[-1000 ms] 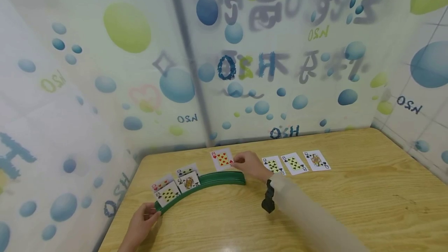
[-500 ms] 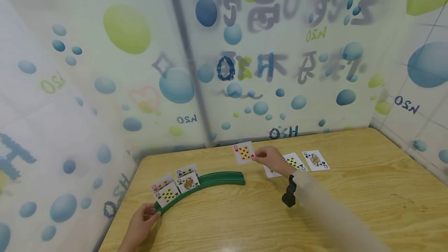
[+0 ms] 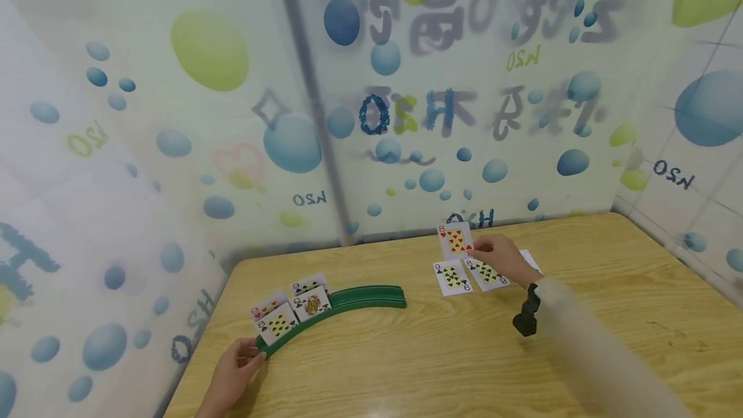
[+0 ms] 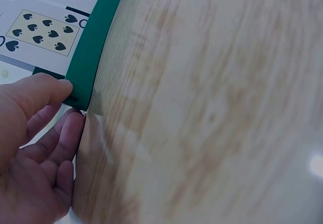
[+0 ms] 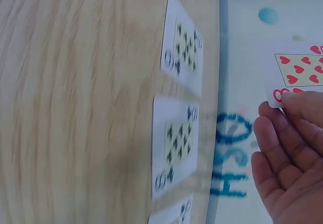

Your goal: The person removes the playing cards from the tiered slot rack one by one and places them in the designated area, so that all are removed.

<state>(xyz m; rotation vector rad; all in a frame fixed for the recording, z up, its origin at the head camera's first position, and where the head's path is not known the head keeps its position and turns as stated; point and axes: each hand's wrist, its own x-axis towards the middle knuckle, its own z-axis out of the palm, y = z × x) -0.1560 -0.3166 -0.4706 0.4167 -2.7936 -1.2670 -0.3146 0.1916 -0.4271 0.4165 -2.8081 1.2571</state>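
Note:
My right hand (image 3: 505, 259) pinches a red eight of hearts (image 3: 455, 239) by its lower right corner, thumb in front, with the card raised at the table's back edge. Below it on the wood lie a nine of clubs (image 3: 453, 277) and an eight of clubs (image 3: 486, 273). Behind the hand, another card (image 3: 531, 259) is mostly hidden. On the left, my left hand (image 3: 233, 373) grips the near end of a curved green card holder (image 3: 371, 296), thumb on its edge in the left wrist view. An eight of spades (image 4: 43, 32) and a queen of clubs (image 3: 313, 303) stand in its front slot.
Two partly covered cards, a red heart card (image 3: 268, 306) and a black one (image 3: 310, 282), stand behind the front pair. The wooden table (image 3: 371, 366) meets a white wall (image 3: 395, 199) with blue and green dots along its back edge.
My right hand has carried the eight of hearts rightward and up, from behind the holder's right end to above the nine of clubs. The left hand and holder stay put.

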